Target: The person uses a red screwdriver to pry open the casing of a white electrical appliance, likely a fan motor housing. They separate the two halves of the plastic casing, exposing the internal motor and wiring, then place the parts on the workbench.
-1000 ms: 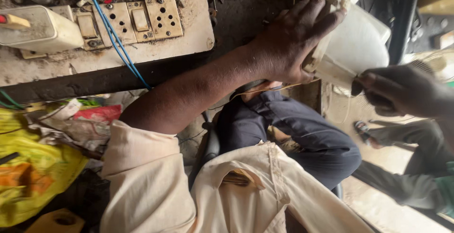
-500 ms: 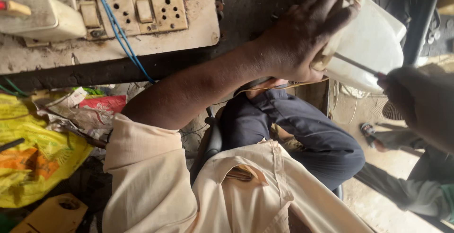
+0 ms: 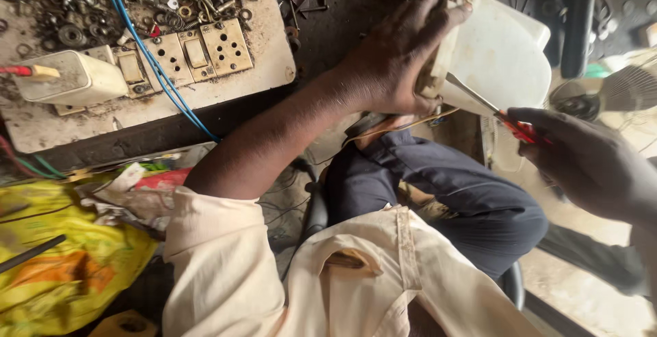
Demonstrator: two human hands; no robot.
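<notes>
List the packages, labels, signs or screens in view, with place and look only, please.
Yellow bag: lower left, crumpled plastic, orange print.
Red wrapper: beside the sleeve, crumpled, red and white.
No screens or signs show.

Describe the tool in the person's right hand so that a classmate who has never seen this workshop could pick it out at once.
Start at the big white plastic casing held above the person's lap, gripped at its edge by the left hand. From its lower edge a thin metal shaft slants down to the right hand. That is the screwdriver: only its handle is red, unlike the loose grey hardware on the bench.
</notes>
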